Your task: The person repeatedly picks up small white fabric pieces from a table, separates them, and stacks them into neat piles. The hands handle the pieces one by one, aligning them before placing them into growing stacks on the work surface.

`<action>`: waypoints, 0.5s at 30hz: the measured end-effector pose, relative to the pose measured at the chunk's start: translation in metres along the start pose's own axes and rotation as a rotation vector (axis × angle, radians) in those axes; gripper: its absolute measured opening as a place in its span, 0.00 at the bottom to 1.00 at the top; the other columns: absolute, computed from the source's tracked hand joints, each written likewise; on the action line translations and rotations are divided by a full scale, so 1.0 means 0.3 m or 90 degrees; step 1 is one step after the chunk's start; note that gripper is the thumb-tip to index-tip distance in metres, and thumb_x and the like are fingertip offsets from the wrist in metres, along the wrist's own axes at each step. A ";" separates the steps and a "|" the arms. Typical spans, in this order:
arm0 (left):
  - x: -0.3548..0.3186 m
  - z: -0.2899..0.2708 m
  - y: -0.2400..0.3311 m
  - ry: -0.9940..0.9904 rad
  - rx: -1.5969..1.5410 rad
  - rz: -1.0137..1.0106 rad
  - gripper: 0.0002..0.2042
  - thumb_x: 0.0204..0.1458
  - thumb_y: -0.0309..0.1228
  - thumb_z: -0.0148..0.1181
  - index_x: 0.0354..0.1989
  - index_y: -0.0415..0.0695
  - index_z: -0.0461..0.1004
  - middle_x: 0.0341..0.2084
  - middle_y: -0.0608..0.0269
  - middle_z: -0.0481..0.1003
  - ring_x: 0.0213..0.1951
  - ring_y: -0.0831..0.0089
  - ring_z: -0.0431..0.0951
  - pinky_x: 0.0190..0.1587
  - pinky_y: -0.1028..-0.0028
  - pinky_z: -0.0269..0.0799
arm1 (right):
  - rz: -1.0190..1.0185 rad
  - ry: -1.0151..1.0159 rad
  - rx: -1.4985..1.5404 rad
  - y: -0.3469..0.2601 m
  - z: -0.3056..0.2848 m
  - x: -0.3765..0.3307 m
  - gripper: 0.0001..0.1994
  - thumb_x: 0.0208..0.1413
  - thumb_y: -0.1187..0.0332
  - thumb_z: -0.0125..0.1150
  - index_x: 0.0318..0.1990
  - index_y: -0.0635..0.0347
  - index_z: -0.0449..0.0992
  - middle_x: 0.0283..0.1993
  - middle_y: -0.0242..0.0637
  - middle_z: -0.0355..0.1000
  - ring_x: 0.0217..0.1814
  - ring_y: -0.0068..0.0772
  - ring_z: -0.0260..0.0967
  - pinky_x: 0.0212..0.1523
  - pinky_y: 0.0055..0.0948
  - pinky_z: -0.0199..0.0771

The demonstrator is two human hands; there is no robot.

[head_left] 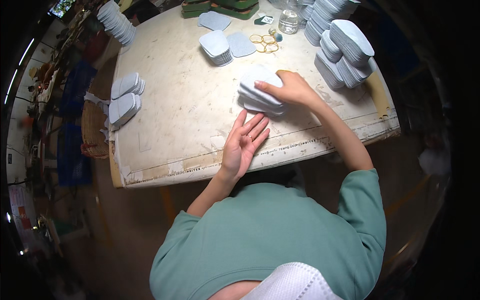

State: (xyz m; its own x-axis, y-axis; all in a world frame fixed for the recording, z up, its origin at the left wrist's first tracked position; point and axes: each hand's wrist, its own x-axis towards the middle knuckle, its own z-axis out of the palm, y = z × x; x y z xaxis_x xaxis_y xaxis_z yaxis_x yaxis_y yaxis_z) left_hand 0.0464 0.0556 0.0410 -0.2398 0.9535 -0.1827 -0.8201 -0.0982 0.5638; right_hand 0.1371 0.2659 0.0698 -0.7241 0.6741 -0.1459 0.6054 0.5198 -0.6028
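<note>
Head view: right hand is gripping the stack near the surface's front edge; left hand is lying flat, fingers released, just nearer that edge.

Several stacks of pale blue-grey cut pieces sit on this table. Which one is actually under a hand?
The stack near the table's front edge: the right hand rests on it. The others lie untouched.

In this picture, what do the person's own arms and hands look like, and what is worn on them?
Both forearms are bare. Short teal-green sleeves end near the elbows. The left hand wears a thin ring on one finger; the right hand shows no ring, glove or watch.
</note>
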 end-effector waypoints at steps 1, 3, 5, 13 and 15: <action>-0.001 0.003 -0.001 0.011 -0.002 0.003 0.34 0.61 0.31 0.43 0.71 0.38 0.33 0.67 0.34 0.48 0.68 0.47 0.54 0.69 0.53 0.55 | 0.006 0.040 -0.019 -0.026 0.019 -0.004 0.48 0.46 0.28 0.55 0.48 0.78 0.73 0.39 0.63 0.75 0.43 0.53 0.77 0.43 0.41 0.75; -0.007 0.003 -0.004 0.025 0.006 0.011 0.34 0.61 0.31 0.42 0.71 0.38 0.33 0.67 0.33 0.48 0.69 0.47 0.52 0.69 0.52 0.54 | 0.017 0.079 0.056 -0.056 0.030 -0.012 0.51 0.44 0.27 0.55 0.49 0.80 0.72 0.41 0.64 0.75 0.45 0.55 0.76 0.46 0.40 0.75; -0.012 -0.001 -0.007 0.011 0.026 0.026 0.34 0.61 0.31 0.42 0.71 0.38 0.34 0.67 0.34 0.48 0.69 0.48 0.52 0.69 0.52 0.54 | 0.017 0.042 0.088 -0.062 0.028 -0.008 0.53 0.41 0.24 0.55 0.48 0.81 0.73 0.43 0.63 0.75 0.47 0.54 0.76 0.48 0.39 0.75; -0.040 -0.016 -0.004 -0.033 0.052 0.050 0.35 0.60 0.29 0.45 0.72 0.38 0.35 0.68 0.41 0.48 0.71 0.53 0.49 0.72 0.60 0.46 | -0.124 -0.038 0.167 -0.067 0.066 -0.049 0.53 0.35 0.38 0.73 0.61 0.73 0.62 0.46 0.61 0.74 0.47 0.50 0.76 0.50 0.34 0.74; -0.065 -0.021 0.016 0.047 0.167 0.156 0.37 0.58 0.27 0.48 0.72 0.38 0.34 0.69 0.42 0.46 0.71 0.55 0.46 0.72 0.60 0.44 | -0.204 -0.039 0.174 -0.089 0.061 -0.081 0.51 0.34 0.44 0.76 0.63 0.67 0.60 0.46 0.58 0.74 0.47 0.50 0.75 0.50 0.35 0.74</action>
State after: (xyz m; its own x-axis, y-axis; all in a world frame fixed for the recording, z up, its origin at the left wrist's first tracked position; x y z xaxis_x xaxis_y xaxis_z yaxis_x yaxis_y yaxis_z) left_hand 0.0440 0.0349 0.0422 -0.4576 0.8865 -0.0681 -0.5739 -0.2360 0.7841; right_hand 0.1325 0.2259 0.0751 -0.8845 0.4646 0.0411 0.2427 0.5336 -0.8101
